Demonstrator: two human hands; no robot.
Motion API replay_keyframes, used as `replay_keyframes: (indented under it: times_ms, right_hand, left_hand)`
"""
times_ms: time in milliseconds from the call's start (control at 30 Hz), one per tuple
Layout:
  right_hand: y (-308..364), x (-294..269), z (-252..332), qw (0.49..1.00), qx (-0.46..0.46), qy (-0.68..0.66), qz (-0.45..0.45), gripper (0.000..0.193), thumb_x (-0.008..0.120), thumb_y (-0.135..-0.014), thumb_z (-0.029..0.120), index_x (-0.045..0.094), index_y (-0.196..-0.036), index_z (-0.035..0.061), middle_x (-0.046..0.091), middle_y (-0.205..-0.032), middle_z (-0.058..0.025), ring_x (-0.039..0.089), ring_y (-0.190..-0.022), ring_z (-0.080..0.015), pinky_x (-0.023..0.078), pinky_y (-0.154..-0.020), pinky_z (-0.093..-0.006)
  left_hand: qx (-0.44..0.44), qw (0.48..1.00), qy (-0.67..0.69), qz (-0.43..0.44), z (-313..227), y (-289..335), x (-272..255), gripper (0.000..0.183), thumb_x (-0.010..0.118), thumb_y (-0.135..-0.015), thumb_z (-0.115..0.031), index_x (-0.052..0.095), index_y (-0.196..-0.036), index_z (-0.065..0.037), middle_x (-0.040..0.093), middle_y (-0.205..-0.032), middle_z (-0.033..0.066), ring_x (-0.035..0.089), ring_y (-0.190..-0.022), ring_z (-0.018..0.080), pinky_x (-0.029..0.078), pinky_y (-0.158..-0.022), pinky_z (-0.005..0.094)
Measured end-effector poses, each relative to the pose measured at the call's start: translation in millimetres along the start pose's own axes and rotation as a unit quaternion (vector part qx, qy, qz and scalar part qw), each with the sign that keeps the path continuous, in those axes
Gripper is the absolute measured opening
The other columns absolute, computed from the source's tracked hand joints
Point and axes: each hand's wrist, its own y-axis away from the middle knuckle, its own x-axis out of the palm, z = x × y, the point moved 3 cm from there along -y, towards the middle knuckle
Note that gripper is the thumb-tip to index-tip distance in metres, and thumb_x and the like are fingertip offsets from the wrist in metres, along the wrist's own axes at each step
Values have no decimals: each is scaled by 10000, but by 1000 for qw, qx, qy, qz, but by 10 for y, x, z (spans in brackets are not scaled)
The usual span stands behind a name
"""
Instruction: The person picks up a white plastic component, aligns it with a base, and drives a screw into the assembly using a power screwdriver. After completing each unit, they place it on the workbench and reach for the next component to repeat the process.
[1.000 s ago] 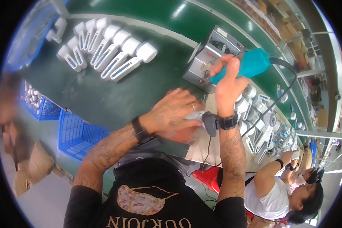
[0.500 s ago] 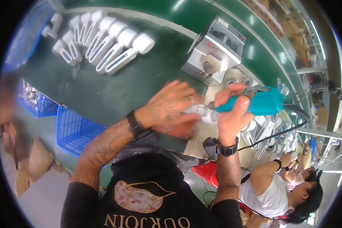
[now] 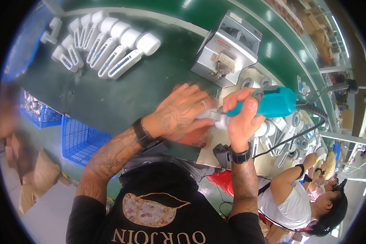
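Observation:
My left hand [image 3: 183, 110] is closed around a white device with a handle and round head [image 3: 220, 122], holding it low over the bench; the fingers cover much of it. In my right hand [image 3: 243, 120] lies a teal electric screwdriver [image 3: 278, 103], gripped with fingers wrapped round its front end. The screwdriver's tip points left and meets the device near my left fingertips; whether it sits on a screw is hidden. Beneath my left hand lies an orange-red pad [image 3: 195, 138]. Several finished-looking white devices of similar shape [image 3: 128, 61] lie fanned out at the far left.
A grey metal machine [image 3: 227, 49] stands beyond my hands. White parts [image 3: 286, 134] crowd the bench on the right, crossed by the screwdriver's black cable [image 3: 290, 139]. Blue baskets [image 3: 83, 140] stand at the lower left. A co-worker in a white shirt [image 3: 288, 203] sits at right.
My right hand and the screwdriver have shifted slightly left and up. The device's round head has turned, so its slotted end no longer shows. My left hand keeps its hold.

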Motion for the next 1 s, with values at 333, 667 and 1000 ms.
replay_keyframes:
  times_ms: [333, 667, 1000]
  right_hand:
    - [-261, 21, 115, 998, 20, 6, -58, 433, 553, -1024, 406, 555, -1049, -26, 555, -697, -75, 560, -603, -191, 452, -556, -318]
    - [-824, 257, -119, 994, -75, 64, -57, 315, 519, -1043, 295, 577, -966, -4, 587, -691, -71, 591, -616, -169, 452, -563, -284]
    - [-282, 170, 172, 997, 19, -1, -76, 417, 503, -1046, 388, 566, -1027, -24, 530, -686, -66, 544, -601, -178, 441, -554, -313]
  left_hand:
    - [-8, 1000, 15, -14, 51, 0, 22, 378, 704, -879, -438, 693, -1116, -144, 603, -1045, 42, 535, -972, 249, 435, -885, 407]
    - [-13, 999, 32, -13, 27, 23, -15, 371, 674, -885, -413, 672, -1151, -154, 588, -1027, 40, 533, -999, 242, 426, -925, 401]
    - [-25, 999, 22, -19, 39, 83, -12, 360, 637, -836, -256, 666, -1173, -132, 586, -1032, 55, 529, -968, 260, 431, -901, 409]
